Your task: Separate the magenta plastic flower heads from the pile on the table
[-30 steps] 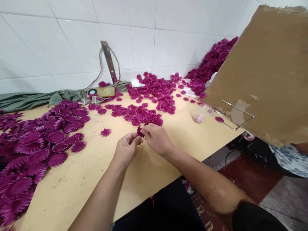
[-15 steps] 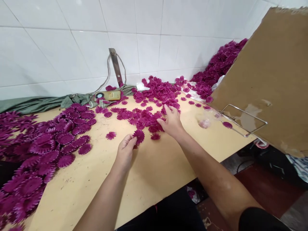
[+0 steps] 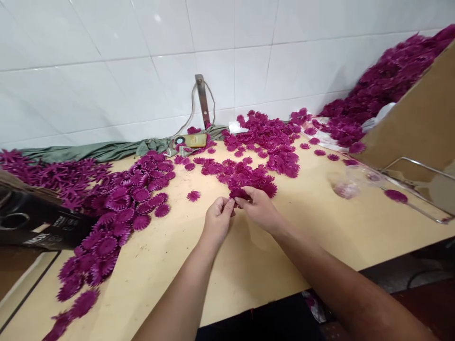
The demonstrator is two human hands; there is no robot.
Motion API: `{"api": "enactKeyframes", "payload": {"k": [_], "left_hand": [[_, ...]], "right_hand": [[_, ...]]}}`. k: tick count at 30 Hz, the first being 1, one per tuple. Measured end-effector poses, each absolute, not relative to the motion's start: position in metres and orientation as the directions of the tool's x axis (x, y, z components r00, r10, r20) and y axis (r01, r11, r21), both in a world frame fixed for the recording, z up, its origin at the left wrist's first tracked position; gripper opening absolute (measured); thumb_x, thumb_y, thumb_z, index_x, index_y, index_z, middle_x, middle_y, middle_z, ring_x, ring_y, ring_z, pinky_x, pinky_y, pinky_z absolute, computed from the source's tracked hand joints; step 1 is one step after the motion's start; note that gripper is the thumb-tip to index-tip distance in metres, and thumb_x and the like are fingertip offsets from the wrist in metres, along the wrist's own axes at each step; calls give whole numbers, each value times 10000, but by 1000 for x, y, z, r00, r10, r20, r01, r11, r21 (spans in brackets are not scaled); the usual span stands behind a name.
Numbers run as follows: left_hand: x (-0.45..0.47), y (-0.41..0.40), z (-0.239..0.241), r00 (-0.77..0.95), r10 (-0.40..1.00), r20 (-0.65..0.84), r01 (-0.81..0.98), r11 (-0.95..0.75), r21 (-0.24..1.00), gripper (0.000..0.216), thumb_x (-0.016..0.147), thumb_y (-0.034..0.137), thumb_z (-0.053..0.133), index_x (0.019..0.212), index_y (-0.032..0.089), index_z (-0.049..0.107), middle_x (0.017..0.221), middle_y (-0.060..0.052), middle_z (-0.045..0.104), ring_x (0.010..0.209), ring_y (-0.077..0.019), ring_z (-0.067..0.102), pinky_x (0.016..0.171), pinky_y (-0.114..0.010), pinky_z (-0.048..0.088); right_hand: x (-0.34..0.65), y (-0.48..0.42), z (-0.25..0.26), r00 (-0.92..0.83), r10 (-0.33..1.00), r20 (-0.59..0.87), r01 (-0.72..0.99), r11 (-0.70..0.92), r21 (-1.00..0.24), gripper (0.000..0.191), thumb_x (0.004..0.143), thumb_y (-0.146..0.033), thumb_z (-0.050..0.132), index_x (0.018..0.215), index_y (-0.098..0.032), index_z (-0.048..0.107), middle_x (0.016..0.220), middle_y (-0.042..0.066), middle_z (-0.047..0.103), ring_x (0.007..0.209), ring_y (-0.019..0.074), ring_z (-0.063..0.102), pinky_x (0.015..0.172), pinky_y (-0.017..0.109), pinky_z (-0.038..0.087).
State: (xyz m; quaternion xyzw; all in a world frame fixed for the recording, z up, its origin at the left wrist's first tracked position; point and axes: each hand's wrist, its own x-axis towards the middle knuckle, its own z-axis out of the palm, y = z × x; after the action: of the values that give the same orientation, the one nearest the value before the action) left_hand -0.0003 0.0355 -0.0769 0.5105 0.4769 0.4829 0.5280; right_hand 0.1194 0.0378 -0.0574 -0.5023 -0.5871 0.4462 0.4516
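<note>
Both hands meet over the pale wooden table [image 3: 249, 265]. My left hand [image 3: 217, 219] and my right hand [image 3: 260, 207] pinch a small magenta plastic flower piece [image 3: 239, 193] between their fingertips. Just beyond them lies a loose heap of the same magenta flower pieces [image 3: 245, 173]. A single flower piece [image 3: 193, 195] lies alone to the left of my hands.
A broad spread of flower pieces [image 3: 121, 208] covers the table's left side, another pile [image 3: 377, 90] rises at the back right. A brown cardboard sheet [image 3: 423, 123] with a wire frame [image 3: 419, 189] stands right. A phone [image 3: 190, 140] lies on green cloth [image 3: 88, 151]. A dark box [image 3: 31, 222] sits far left.
My right hand came back from the heap and joined my left hand on a flower piece. The view has swung left, showing the dark box.
</note>
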Motion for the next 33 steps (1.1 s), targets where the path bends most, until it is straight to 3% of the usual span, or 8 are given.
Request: {"api": "enactKeyframes", "payload": {"k": [7,11,14,17,21,25,29,33], "left_hand": [[-4,34,-75,45,999,9,4,-9,1000,246,669,391,611,615,164,531,523,46,474,518,-84,416,539,-218,350],[-5,31,-73,-79,992,99,-10,-100,995,280,647,368,652,823,169,564,699,17,540,641,-102,496,586,-217,395],[-5,30,-71,-44,987,156,32,-155,987,345,659,352,650,953,178,597,849,-18,556,721,-115,532,614,-228,427],[-6,31,-70,61,991,116,24,-117,993,295,648,346,659,877,161,644,816,-26,593,670,-116,548,621,-246,445],[-7,35,-70,44,999,9,-120,-4,993,272,559,361,714,693,143,624,582,7,594,535,-104,518,548,-242,436],[-5,37,-70,-28,997,-67,-250,57,966,293,511,364,735,589,154,547,468,50,515,431,-74,443,447,-208,376],[-12,41,-67,-248,949,-194,-381,89,920,159,595,231,656,615,154,519,521,48,528,440,-54,459,442,-170,352],[-23,49,-65,-416,879,-234,-405,52,913,116,603,153,594,628,161,481,604,36,543,553,-79,555,478,-163,368]], "right_hand": [[115,40,-55,-57,998,29,147,37,-988,110,700,-183,523,601,-150,487,556,-28,488,529,85,442,528,218,368],[118,39,-52,-58,998,10,231,24,-973,242,768,-274,488,560,-152,474,502,-37,439,479,72,383,469,213,295],[118,39,-55,-88,996,2,238,23,-971,290,795,-308,465,548,-157,454,484,-48,403,462,65,357,459,211,270],[116,38,-60,-164,986,-10,168,19,-986,319,816,-323,442,541,-161,438,484,-50,392,461,63,356,466,209,281],[113,35,-63,-322,947,-1,57,18,-998,352,855,-381,378,577,-167,415,531,-43,397,481,68,355,483,213,311],[111,27,-57,-405,911,84,134,150,-979,160,831,-198,423,676,-161,440,637,-26,443,580,80,410,551,212,355],[114,6,-48,-489,871,49,307,225,-925,142,785,-121,482,646,-151,485,642,-15,476,598,88,449,568,212,378],[123,-8,-46,-552,833,40,239,204,-950,103,764,-113,518,668,-137,542,722,18,517,663,101,518,637,234,436]]}}
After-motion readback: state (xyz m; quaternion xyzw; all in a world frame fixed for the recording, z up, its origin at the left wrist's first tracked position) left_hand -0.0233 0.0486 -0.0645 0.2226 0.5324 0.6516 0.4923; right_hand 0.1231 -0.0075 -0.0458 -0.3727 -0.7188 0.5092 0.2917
